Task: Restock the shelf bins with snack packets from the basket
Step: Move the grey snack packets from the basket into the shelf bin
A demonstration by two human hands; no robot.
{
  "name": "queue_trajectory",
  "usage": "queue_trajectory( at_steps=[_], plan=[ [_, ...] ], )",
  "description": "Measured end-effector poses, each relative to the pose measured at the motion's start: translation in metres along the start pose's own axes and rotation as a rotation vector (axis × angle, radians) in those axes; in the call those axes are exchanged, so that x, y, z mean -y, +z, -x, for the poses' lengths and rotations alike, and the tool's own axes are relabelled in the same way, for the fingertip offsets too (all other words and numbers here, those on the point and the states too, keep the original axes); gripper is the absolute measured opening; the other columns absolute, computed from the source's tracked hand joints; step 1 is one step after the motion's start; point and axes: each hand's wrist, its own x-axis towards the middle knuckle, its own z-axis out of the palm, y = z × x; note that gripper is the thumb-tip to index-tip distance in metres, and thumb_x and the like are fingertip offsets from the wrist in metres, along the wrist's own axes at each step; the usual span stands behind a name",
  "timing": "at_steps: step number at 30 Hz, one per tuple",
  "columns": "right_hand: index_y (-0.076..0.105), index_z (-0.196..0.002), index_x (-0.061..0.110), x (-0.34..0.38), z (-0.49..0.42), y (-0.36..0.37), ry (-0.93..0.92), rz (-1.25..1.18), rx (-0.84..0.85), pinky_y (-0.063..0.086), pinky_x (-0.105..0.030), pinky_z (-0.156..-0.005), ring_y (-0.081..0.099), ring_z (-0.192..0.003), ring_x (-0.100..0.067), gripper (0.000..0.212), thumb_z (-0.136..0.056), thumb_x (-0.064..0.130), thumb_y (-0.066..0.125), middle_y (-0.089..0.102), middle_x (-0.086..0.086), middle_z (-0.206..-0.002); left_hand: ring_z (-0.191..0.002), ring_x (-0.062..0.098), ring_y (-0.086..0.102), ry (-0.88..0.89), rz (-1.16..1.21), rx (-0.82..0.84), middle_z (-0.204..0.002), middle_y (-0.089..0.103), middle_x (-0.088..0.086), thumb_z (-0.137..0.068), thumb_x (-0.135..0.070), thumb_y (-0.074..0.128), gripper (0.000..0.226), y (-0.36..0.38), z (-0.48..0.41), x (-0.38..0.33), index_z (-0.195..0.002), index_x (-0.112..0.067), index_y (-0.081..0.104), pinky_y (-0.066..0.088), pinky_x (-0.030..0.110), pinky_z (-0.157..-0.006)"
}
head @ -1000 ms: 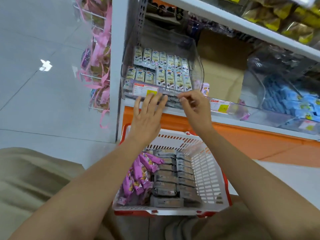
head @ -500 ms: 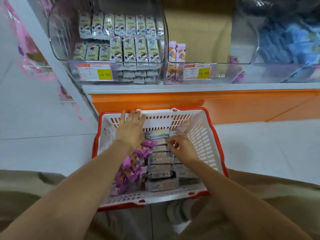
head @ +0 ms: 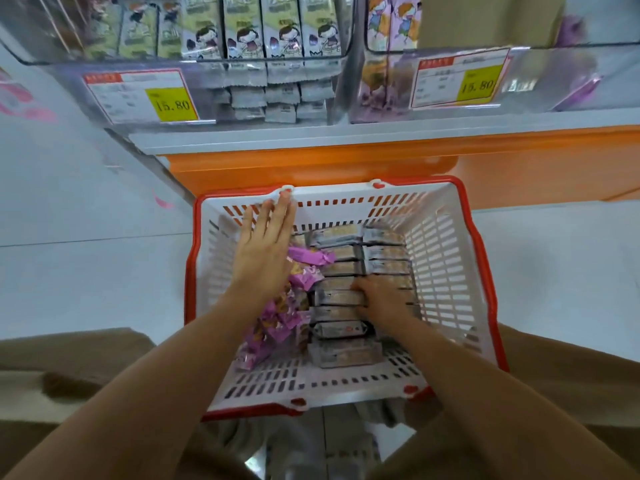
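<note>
Right hand [head: 381, 301] has slid nearer, gripping grey packets [head: 341, 252] (left hand [head: 265, 251] spread flat).

L-bin price tag [head: 140, 97] & R-bin price tag [head: 459, 79] — both read 15.80.

Head-worn wide view, facing steeply down (close) onto basket [head: 446, 271], bins [head: 242, 81] ahead

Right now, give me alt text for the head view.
A right hand grips grey snack packets in a white, red-rimmed basket; the left hand hovers flat above pink packets. Clear shelf bins with price tags stand beyond.
</note>
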Motion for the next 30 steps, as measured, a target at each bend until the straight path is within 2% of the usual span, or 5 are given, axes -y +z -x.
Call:
queue_trajectory(
  at_steps=[11,17,22,26,30],
  plan=[
    [0.066,-0.114,0.014,0.015,0.007,-0.028,-0.051,-0.092,-0.224,0.041,-0.034,-0.094,0.050,-0.110,-0.022,0.037,-0.083,0.033,0.073,0.060,-0.005,-0.114,-0.151,0.030,-0.006,0.007,0.124,0.011,-0.163,-0.017,0.007,-0.091,-0.025,0.057,0.089,-0.012,0.003,-0.001,-0.157,-0.013,-0.002,-0.003,0.047,-0.122],
    [0.059,-0.122,0.027,0.043,0.027,-0.066,-0.117,-0.472,-0.354,0.053,-0.034,-0.080,0.062,-0.097,-0.016,0.041,-0.084,0.027,0.074,0.064,0.002,-0.115,-0.140,0.027,0.034,0.097,0.563,0.096,-0.155,0.031,0.009,-0.095,-0.020,0.055,0.060,-0.038,0.004,-0.003,-0.151,-0.014,0.034,0.027,0.035,-0.114],
    [0.050,-0.121,0.023,0.074,0.049,-0.098,-0.216,-0.742,-0.477,0.046,-0.024,-0.060,0.052,-0.062,-0.009,0.041,-0.087,0.027,0.072,0.056,-0.001,-0.075,-0.118,0.020,0.054,0.119,0.935,0.215,-0.134,0.054,0.002,-0.101,-0.032,0.052,0.045,-0.060,0.014,-0.008,-0.144,-0.024,0.043,0.045,0.037,-0.100],
    [0.041,-0.129,0.014,0.104,0.069,-0.117,-0.319,-0.964,-0.537,0.047,-0.019,-0.067,0.059,-0.071,-0.008,0.053,-0.087,0.019,0.073,0.061,-0.006,-0.083,-0.093,0.017,0.056,0.027,1.287,0.212,-0.104,0.060,0.004,-0.103,-0.027,0.049,0.016,-0.078,0.024,-0.002,-0.115,-0.019,0.054,0.047,0.020,-0.079],
    [0.043,-0.121,0.023,0.127,0.087,-0.119,-0.421,-0.859,-0.514,0.051,-0.018,-0.074,0.062,-0.091,-0.011,0.047,-0.086,0.017,0.073,0.061,-0.004,-0.107,-0.102,0.030,0.059,-0.079,1.634,0.129,-0.117,0.061,0.027,-0.104,-0.017,0.046,0.019,-0.098,0.034,0.005,-0.116,-0.016,0.060,0.047,0.050,-0.099]
  ],
)
